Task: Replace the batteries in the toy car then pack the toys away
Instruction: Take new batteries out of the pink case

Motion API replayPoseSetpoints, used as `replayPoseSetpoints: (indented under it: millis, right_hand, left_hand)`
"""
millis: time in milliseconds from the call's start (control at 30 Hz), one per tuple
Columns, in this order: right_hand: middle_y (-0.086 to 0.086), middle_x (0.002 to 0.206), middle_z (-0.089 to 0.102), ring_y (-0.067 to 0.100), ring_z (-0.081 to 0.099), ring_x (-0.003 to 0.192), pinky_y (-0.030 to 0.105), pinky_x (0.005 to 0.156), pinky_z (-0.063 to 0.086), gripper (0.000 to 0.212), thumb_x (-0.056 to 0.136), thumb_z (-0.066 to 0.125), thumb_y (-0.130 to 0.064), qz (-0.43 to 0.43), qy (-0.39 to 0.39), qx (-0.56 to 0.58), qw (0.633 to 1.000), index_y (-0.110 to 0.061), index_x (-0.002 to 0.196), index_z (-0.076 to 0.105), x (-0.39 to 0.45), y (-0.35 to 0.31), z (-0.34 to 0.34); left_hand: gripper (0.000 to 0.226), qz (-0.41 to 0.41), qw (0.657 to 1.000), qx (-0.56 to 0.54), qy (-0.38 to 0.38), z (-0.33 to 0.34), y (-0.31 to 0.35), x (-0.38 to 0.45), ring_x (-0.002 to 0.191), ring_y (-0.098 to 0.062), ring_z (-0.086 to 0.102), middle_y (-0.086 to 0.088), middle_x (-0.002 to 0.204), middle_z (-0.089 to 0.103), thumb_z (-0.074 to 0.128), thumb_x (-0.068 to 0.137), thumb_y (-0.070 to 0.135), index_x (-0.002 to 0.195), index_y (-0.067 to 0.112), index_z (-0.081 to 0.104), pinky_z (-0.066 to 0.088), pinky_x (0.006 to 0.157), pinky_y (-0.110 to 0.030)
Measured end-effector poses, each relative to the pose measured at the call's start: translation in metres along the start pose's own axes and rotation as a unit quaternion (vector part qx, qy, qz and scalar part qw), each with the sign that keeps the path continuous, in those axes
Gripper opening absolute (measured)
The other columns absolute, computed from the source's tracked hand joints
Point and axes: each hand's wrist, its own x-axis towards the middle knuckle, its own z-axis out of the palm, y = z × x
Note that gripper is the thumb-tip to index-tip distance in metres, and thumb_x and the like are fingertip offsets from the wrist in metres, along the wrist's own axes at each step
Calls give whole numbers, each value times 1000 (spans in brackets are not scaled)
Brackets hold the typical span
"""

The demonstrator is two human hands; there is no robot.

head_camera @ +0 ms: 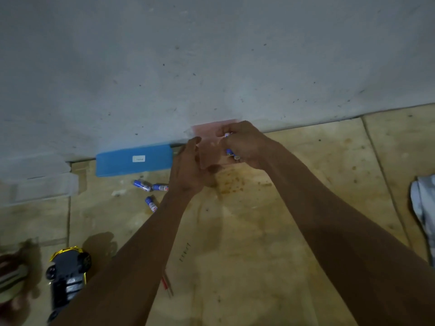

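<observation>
My right hand point(244, 144) grips blue batteries point(231, 154) near the wall, over a pale pink translucent box point(207, 130). My left hand point(188, 165) is at the box's left side, fingers curled against it. Three loose blue batteries point(150, 187) lie on the tan floor to the left of my left wrist. The toy car point(68, 274), gold and black, lies upside down at the lower left with its underside showing. A thin red tool point(167, 285) lies on the floor beside my left forearm.
A blue flat lid point(122, 161) leans along the foot of the grey wall point(211, 55). A clear container point(42, 180) stands at the left edge. Pale cloth point(423, 203) lies at the right edge. A dark reddish object point(11, 274) sits lower left.
</observation>
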Motion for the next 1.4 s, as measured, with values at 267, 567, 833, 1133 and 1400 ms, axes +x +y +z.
replayPoseSetpoints:
  millis: [267, 567, 833, 1133, 1400]
  right_hand:
    - [4, 109, 67, 19, 60, 89, 24, 73, 41, 29, 91, 68, -24, -211, -16, -339, 917, -9, 115, 65, 23, 33, 22]
    - [8, 117, 68, 31, 62, 103, 39, 89, 53, 40, 79, 74, -16, -295, 51, -394, 869, -16, 119, 65, 25, 51, 28]
    - [8, 93, 62, 17, 60, 72, 14, 61, 48, 13, 80, 71, 1, -304, 255, -197, 897, -5, 88, 63, -2, 64, 9]
    - [16, 121, 60, 33, 61, 105, 19, 86, 44, 27, 87, 72, -15, -299, 119, -315, 893, -7, 113, 72, 5, 81, -3]
    - [17, 129, 61, 38, 59, 109, 39, 76, 59, 38, 88, 68, -17, -360, 178, -399, 824, -15, 126, 67, 8, 102, 9]
  left_hand:
    - [60, 50, 996, 75, -22, -6, 4, 6, 112, -37, 62, -21, 122, 66, 79, 81, 7, 136, 3, 56, 47, 93, -39]
    - [51, 62, 993, 101, -2, 1, -3, 11, 110, -36, 61, -17, 119, 66, 77, 84, 10, 131, 4, 58, 47, 92, -32]
    - [44, 34, 996, 74, 24, -1, 3, -1, 78, -23, 67, -5, 90, 73, 76, 84, 19, 120, 8, 54, 56, 71, -35]
    - [52, 92, 990, 99, 39, 1, 1, -12, 93, -34, 69, -16, 109, 72, 77, 87, 24, 132, 10, 55, 58, 76, -39]
    - [42, 112, 985, 130, 25, 5, -19, -11, 103, -38, 65, -20, 121, 67, 65, 95, 32, 130, 8, 65, 56, 88, -42]
